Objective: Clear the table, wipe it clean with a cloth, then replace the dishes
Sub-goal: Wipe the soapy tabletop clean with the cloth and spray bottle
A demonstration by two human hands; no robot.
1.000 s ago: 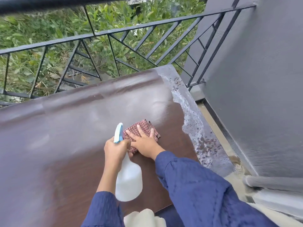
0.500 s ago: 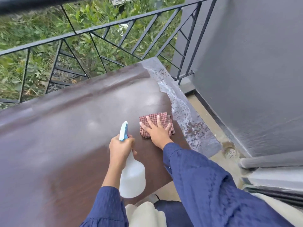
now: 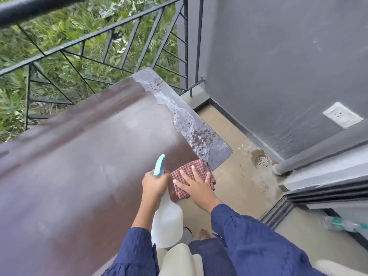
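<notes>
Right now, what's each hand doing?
Left hand: grips the spray bottle.
Right hand: open, flat on the checked cloth at the table edge.

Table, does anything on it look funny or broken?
Yes. Along the right edge of the table the brown top gives way to a gray strip with a ragged whitish border and dark speckles, like a peeled or worn finish.
</notes>
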